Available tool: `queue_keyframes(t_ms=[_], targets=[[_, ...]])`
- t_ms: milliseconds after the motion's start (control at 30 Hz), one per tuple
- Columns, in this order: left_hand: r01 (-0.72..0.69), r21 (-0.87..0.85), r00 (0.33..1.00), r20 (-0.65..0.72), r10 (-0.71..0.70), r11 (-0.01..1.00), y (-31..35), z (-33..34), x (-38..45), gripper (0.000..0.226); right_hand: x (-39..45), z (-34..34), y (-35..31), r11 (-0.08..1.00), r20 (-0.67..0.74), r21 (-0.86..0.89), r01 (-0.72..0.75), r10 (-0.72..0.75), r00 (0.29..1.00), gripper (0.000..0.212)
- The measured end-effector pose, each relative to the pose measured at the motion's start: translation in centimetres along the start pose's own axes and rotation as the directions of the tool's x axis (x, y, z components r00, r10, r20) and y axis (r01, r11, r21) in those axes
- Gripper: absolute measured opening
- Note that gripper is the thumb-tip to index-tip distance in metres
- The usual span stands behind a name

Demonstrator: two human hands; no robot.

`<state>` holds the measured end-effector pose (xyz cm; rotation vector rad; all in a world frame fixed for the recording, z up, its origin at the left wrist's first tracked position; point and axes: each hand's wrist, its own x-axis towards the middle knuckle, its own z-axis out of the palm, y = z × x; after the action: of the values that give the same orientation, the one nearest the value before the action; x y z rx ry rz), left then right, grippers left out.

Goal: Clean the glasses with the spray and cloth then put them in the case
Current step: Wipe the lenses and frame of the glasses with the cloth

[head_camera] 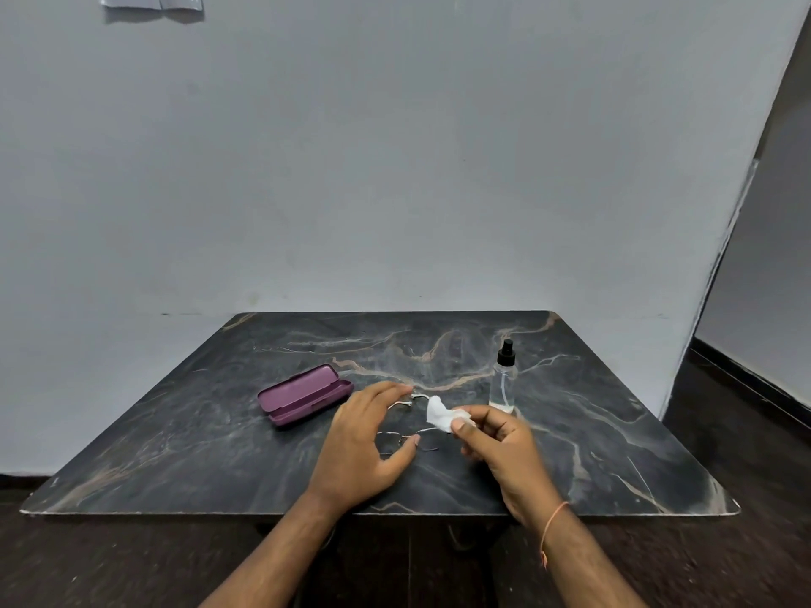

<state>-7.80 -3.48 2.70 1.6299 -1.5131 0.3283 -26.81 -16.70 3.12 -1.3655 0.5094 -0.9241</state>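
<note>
Thin wire-framed glasses [428,441] lie on the dark marble table [175,454], arms unfolded and pointing away from me. My left hand [366,445] hovers over their left side, fingers spread, the thumb near the bridge and the fingertips near a white arm tip; a grip on the frame cannot be made out. My right hand [500,449] pinches a crumpled white cloth [443,413] just above the right lens. The purple case [305,394] lies open to the left. A clear spray bottle [504,379] with a black top stands to the right.
The table's back edge meets a grey wall [395,168]. A dark floor [755,432] runs along the right side and in front of the near edge. An orange thread circles my right wrist [554,522].
</note>
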Motion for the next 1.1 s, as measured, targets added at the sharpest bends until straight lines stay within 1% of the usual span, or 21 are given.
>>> queue_keyframes(t_ms=[67,100,200,267,333,467,633,867,933,1000,1100], targets=[[-0.04,-0.008,0.998,0.039,0.04,0.999,0.1,0.2,0.0,0.069,-0.1,0.1,0.1,0.999,0.064,-0.038,0.002,0.0,0.998,0.013],[-0.062,-0.01,0.996,0.058,0.063,0.998,0.0,0.3,0.0,0.067,-0.2,0.1,0.0,0.999,0.097,-0.049,-0.008,0.012,0.995,0.013],[-0.121,0.002,0.989,0.086,0.121,0.993,-0.5,0.7,0.1,0.049,-0.3,0.2,-0.1,0.997,0.17,-0.075,-0.031,0.044,0.984,0.014],[-0.148,0.01,0.986,0.084,0.147,0.989,-1.0,1.0,0.0,0.037,-0.2,0.1,0.1,0.997,0.199,-0.078,-0.027,0.042,0.979,0.02],[-0.16,0.009,0.984,0.074,0.159,0.987,-1.2,1.2,-0.1,0.035,-0.1,0.1,0.3,0.996,0.224,-0.083,-0.017,0.036,0.974,0.026],[-0.124,-0.031,0.989,0.08,0.126,0.992,-1.1,1.3,-0.1,0.034,0.0,0.5,0.6,0.995,0.205,-0.103,0.01,0.012,0.979,0.025],[-0.082,-0.048,0.994,0.07,0.085,0.995,-1.2,1.3,-0.3,0.027,0.3,0.8,1.0,0.975,0.153,-0.213,0.069,-0.036,0.988,0.014],[0.002,-0.131,1.0,-0.02,-0.004,0.991,-1.4,1.0,-0.1,0.024,0.4,0.8,1.2,0.956,0.156,-0.276,0.095,-0.053,0.986,0.008],[0.0,-0.144,0.999,-0.033,-0.004,0.99,-1.3,0.9,0.1,0.024,0.3,0.9,1.2,0.955,0.163,-0.28,0.095,-0.05,0.985,0.007],[-0.006,-0.155,0.998,-0.056,-0.003,0.988,-1.3,0.9,0.3,0.023,0.3,1.0,1.2,0.95,0.16,-0.299,0.094,-0.048,0.986,0.006],[0.034,-0.187,0.994,-0.091,-0.052,0.982,-1.5,0.9,0.4,0.023,0.3,1.0,1.5,0.928,0.146,-0.361,0.094,-0.043,0.988,0.008]])
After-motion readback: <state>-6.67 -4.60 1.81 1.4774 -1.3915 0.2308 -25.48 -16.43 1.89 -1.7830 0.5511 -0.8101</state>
